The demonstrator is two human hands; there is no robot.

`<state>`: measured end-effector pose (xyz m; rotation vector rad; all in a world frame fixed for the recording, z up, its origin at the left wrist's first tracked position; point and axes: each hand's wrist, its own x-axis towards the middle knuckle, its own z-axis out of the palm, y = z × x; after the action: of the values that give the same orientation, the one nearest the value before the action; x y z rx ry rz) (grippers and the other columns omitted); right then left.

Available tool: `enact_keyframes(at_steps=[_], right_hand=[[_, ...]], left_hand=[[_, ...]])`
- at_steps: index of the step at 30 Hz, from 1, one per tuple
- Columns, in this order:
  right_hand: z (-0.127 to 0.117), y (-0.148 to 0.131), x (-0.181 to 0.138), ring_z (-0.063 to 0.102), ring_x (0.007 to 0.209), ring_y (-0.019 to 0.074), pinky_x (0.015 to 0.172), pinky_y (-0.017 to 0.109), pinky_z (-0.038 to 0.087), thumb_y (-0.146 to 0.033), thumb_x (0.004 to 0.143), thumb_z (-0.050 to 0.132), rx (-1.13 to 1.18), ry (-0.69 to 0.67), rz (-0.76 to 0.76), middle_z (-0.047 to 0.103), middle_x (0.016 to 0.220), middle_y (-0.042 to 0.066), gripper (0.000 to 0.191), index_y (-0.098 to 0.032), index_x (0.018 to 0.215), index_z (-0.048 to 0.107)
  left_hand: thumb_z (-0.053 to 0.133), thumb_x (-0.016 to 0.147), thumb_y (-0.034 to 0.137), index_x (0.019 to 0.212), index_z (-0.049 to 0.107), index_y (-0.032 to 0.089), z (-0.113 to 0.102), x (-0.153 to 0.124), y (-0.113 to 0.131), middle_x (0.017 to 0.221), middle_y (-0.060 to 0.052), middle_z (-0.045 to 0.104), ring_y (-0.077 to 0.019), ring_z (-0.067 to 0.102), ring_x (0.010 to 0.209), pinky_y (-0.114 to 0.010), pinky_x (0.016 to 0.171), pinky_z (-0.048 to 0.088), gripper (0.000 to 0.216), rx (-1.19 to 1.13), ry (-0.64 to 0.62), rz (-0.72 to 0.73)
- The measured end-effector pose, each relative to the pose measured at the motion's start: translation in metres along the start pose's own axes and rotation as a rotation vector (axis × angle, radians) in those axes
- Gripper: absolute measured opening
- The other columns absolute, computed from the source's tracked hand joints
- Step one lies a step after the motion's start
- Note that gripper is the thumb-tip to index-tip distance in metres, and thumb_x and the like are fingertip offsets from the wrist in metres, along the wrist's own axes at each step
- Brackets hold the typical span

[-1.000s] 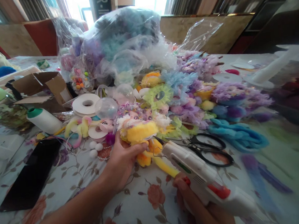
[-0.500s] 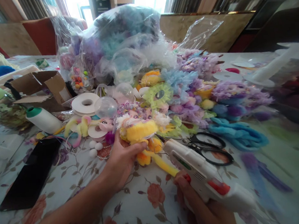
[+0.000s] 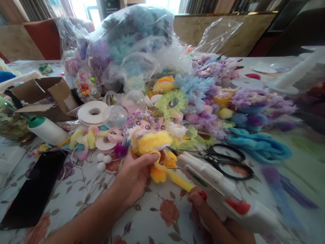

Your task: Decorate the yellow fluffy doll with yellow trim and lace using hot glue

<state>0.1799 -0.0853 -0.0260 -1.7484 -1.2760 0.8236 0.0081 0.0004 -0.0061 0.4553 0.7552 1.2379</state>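
My left hand [image 3: 133,174] is closed round a fluffy yellow plush piece [image 3: 152,143] with yellow pipe-cleaner strands hanging from it, held just above the floral tablecloth [image 3: 150,225]. My right hand [image 3: 218,229] grips a white glue gun [image 3: 220,191] with a red trigger; its nozzle points up-left and sits right at the yellow piece. A small doll face with purple hair [image 3: 142,124] lies just behind the plush.
Black scissors [image 3: 228,161] lie right of the gun, a blue yarn coil [image 3: 259,146] beyond. Heaped fluffy pastel ornaments [image 3: 207,101] and big plastic bags [image 3: 136,42] fill the back. Left: black phone [image 3: 35,187], thread spool [image 3: 46,129], tape roll [image 3: 93,112], cardboard box [image 3: 42,96].
The glue gun's nozzle has crept slightly up-left toward the yellow piece. My left hand has turned the plush a little; the rest is unchanged.
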Motion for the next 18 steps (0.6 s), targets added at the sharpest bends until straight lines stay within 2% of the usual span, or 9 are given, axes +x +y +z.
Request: enact_keyframes(at_steps=[4,11,15,18], right_hand=[[-0.0017,0.0047,-0.0022,0.04,0.029,0.0131,0.026,0.024,0.028,-0.06,0.084,0.061,0.017,-0.047,0.061,0.039,0.033,-0.003,0.05,-0.024,0.05,0.056],[-0.0005,0.0055,-0.0032,0.039,0.03,0.0124,0.028,0.024,0.029,-0.062,0.082,0.062,0.03,-0.046,0.045,0.04,0.035,-0.004,0.049,-0.024,0.051,0.058],[0.0008,0.001,-0.0026,0.049,0.039,0.0147,0.03,0.023,0.029,-0.064,0.083,0.059,0.004,0.02,0.026,0.04,0.037,-0.003,0.051,-0.024,0.051,0.057],[0.0009,0.0004,-0.0025,0.056,0.047,0.0163,0.034,0.023,0.033,-0.066,0.084,0.056,-0.048,0.057,0.055,0.048,0.043,-0.001,0.053,-0.024,0.052,0.058]], left_hand=[[0.076,0.069,0.009,0.128,0.056,0.022,0.0013,0.0001,0.0001,0.09,-0.002,0.071,-0.0205,0.069,0.085,-0.032,0.083,0.053,0.064,-0.029,0.004,-0.052],[0.074,0.071,0.007,0.122,0.061,0.022,0.0022,0.0012,-0.0008,0.091,-0.003,0.072,-0.0199,0.069,0.086,-0.031,0.084,0.053,0.055,-0.045,-0.02,-0.043],[0.074,0.072,0.006,0.118,0.064,0.021,0.0,0.0013,-0.0006,0.09,-0.003,0.072,-0.0181,0.069,0.084,-0.028,0.082,0.054,0.049,-0.053,-0.011,-0.051],[0.074,0.072,0.007,0.112,0.066,0.019,-0.0013,0.002,-0.0003,0.092,-0.004,0.072,-0.0184,0.069,0.084,-0.028,0.081,0.055,0.043,-0.052,-0.007,-0.066]])
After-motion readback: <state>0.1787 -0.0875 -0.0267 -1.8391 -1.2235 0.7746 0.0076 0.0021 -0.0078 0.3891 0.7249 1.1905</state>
